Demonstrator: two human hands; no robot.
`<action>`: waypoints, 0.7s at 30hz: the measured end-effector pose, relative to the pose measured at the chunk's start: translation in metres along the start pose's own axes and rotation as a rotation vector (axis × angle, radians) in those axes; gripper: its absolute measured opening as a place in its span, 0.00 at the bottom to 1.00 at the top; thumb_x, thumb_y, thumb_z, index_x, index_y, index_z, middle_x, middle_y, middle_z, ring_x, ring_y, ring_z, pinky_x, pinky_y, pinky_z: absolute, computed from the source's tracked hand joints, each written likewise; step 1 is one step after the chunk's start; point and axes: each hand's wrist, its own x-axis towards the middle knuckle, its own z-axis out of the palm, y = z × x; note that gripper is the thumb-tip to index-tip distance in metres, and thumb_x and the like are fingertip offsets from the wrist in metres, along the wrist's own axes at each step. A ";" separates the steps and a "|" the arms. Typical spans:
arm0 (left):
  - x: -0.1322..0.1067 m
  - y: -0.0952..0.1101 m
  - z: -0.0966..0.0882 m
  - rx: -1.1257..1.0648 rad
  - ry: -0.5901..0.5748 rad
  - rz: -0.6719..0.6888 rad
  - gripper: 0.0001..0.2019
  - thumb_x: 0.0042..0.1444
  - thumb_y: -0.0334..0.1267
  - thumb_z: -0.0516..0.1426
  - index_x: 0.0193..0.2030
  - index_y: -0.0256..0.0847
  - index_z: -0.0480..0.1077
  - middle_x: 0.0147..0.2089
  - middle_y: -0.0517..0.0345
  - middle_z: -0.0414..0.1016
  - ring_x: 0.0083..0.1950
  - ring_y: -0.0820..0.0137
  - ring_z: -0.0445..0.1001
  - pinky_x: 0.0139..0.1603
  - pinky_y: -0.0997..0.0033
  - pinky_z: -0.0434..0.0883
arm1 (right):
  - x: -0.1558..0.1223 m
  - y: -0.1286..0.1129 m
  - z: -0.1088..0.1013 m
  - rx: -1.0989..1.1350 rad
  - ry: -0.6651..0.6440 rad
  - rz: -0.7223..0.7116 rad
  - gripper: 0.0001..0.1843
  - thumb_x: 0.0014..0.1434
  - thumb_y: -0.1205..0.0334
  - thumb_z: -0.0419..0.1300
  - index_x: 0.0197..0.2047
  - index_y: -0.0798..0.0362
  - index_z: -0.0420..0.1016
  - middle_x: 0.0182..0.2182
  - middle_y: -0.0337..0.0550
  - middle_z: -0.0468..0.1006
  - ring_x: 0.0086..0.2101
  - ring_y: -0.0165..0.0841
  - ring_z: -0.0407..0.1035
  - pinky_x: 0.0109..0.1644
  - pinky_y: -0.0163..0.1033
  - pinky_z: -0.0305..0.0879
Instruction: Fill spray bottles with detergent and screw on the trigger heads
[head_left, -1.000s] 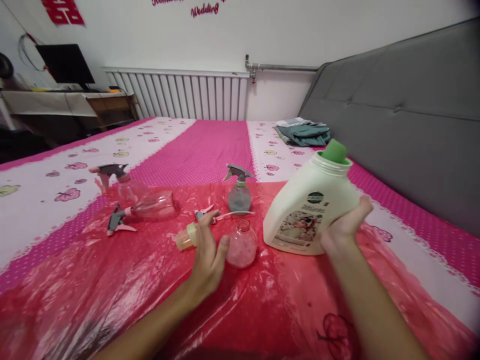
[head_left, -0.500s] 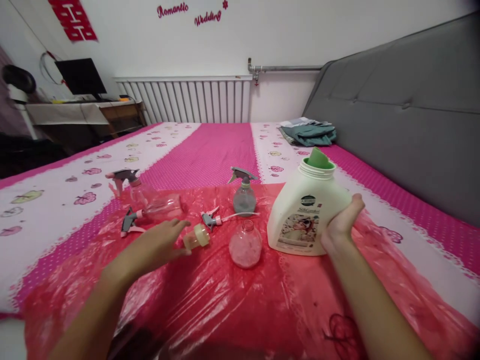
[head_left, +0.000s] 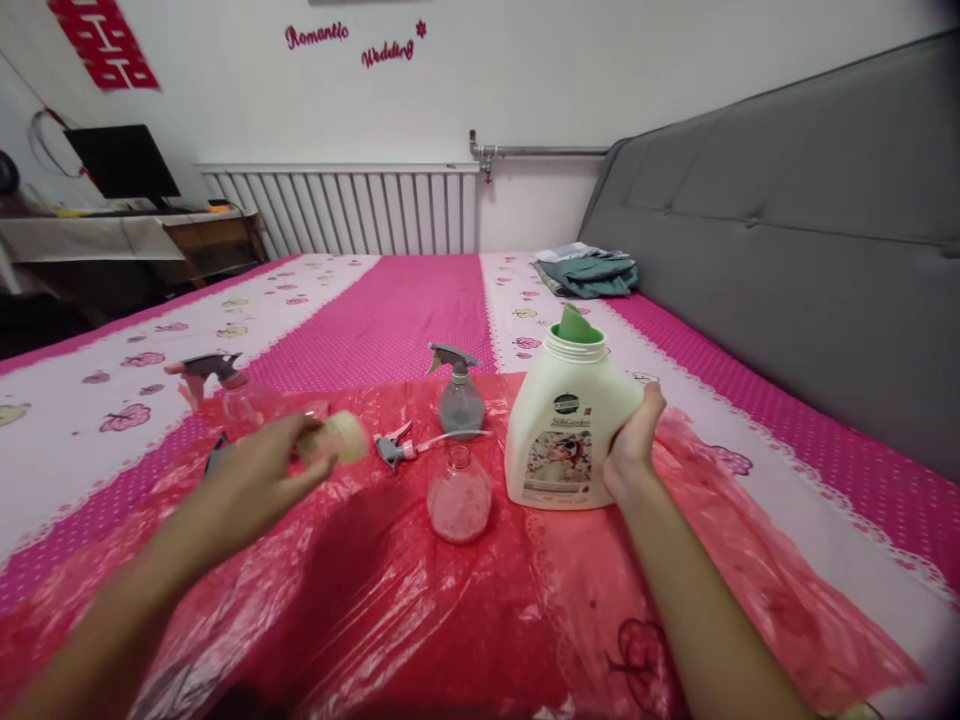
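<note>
My right hand (head_left: 634, 440) grips the side of a white detergent jug (head_left: 562, 430), which stands upright on the red plastic sheet (head_left: 465, 610) with a green spout showing in its open neck. My left hand (head_left: 259, 475) is closed on a small beige cap-like piece (head_left: 346, 436), lifted a little above the sheet. In front of the jug stands a small round clear bottle (head_left: 459, 493) without a top. A loose grey and pink spray head (head_left: 397, 447) with its tube lies just behind it. A grey spray bottle (head_left: 459, 395) stands further back.
Two more clear spray bottles (head_left: 217, 385) are at the left edge of the sheet, partly hidden by my left hand. The sheet covers a pink and white bed. A grey headboard (head_left: 787, 250) runs along the right, folded clothes (head_left: 589, 272) lie at the far end.
My left hand moved left from the round bottle, closed on the beige piece and lifted it. The jug went from tilted to upright in my right hand.
</note>
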 end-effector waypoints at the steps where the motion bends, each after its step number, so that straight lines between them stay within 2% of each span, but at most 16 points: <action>1: 0.002 0.011 -0.015 -0.041 0.048 0.035 0.22 0.71 0.61 0.54 0.55 0.44 0.74 0.49 0.52 0.84 0.47 0.54 0.80 0.50 0.60 0.72 | -0.002 -0.001 0.001 -0.006 0.031 0.019 0.32 0.69 0.31 0.53 0.43 0.51 0.81 0.34 0.42 0.88 0.34 0.37 0.81 0.33 0.40 0.81; 3: 0.010 0.041 -0.042 -0.078 0.174 0.134 0.25 0.72 0.62 0.53 0.57 0.43 0.74 0.48 0.55 0.82 0.45 0.59 0.77 0.52 0.60 0.72 | -0.006 -0.004 0.004 -0.018 0.077 0.053 0.33 0.68 0.29 0.53 0.44 0.51 0.81 0.34 0.40 0.88 0.34 0.36 0.81 0.34 0.39 0.80; 5: 0.024 0.081 -0.058 -0.151 0.249 0.252 0.28 0.75 0.62 0.50 0.65 0.42 0.69 0.54 0.53 0.79 0.52 0.60 0.77 0.62 0.54 0.73 | -0.010 -0.007 0.005 -0.029 0.088 0.076 0.34 0.67 0.27 0.53 0.44 0.50 0.81 0.34 0.38 0.88 0.34 0.35 0.81 0.35 0.39 0.81; 6: 0.033 0.103 -0.063 -0.202 0.261 0.301 0.29 0.76 0.63 0.49 0.68 0.41 0.66 0.55 0.54 0.77 0.52 0.61 0.78 0.64 0.52 0.72 | -0.011 -0.008 0.006 -0.034 0.086 0.083 0.35 0.66 0.26 0.53 0.44 0.50 0.81 0.34 0.38 0.88 0.35 0.35 0.82 0.36 0.38 0.81; 8: 0.053 0.148 -0.066 -0.147 0.243 0.406 0.28 0.77 0.61 0.48 0.67 0.39 0.67 0.48 0.56 0.75 0.48 0.61 0.78 0.63 0.49 0.74 | -0.014 -0.010 0.007 -0.042 0.076 0.094 0.36 0.65 0.25 0.53 0.45 0.50 0.82 0.35 0.38 0.89 0.35 0.35 0.82 0.36 0.38 0.80; 10: 0.071 0.187 -0.064 -0.025 0.147 0.522 0.23 0.79 0.57 0.49 0.64 0.40 0.70 0.44 0.58 0.75 0.49 0.59 0.80 0.64 0.49 0.73 | -0.015 -0.010 0.007 -0.050 0.067 0.103 0.37 0.65 0.24 0.52 0.45 0.50 0.82 0.35 0.38 0.89 0.33 0.34 0.81 0.35 0.37 0.79; 12: 0.083 0.218 -0.059 0.056 0.084 0.590 0.21 0.80 0.56 0.48 0.59 0.42 0.72 0.47 0.59 0.76 0.57 0.55 0.81 0.68 0.49 0.71 | -0.015 -0.009 0.008 -0.059 0.050 0.122 0.38 0.64 0.22 0.52 0.45 0.50 0.83 0.34 0.38 0.89 0.32 0.35 0.81 0.34 0.38 0.78; 15: 0.091 0.247 -0.050 0.151 0.031 0.650 0.22 0.79 0.59 0.52 0.54 0.41 0.73 0.47 0.58 0.78 0.62 0.52 0.82 0.68 0.51 0.70 | -0.016 -0.008 0.008 -0.077 0.006 0.169 0.42 0.62 0.19 0.54 0.46 0.51 0.84 0.36 0.41 0.90 0.33 0.38 0.83 0.36 0.41 0.80; 18: 0.091 0.259 -0.041 0.306 -0.019 0.676 0.22 0.78 0.58 0.56 0.53 0.39 0.76 0.43 0.53 0.80 0.54 0.52 0.84 0.61 0.56 0.72 | -0.017 -0.005 0.008 -0.088 -0.031 0.200 0.44 0.61 0.18 0.54 0.47 0.51 0.84 0.35 0.43 0.90 0.38 0.42 0.85 0.43 0.45 0.84; 21: 0.094 0.261 -0.038 0.426 -0.055 0.701 0.22 0.79 0.56 0.53 0.56 0.38 0.77 0.42 0.48 0.82 0.47 0.56 0.82 0.51 0.61 0.72 | -0.017 -0.004 0.008 -0.090 -0.036 0.207 0.43 0.62 0.18 0.54 0.47 0.50 0.84 0.34 0.43 0.89 0.42 0.45 0.86 0.48 0.47 0.85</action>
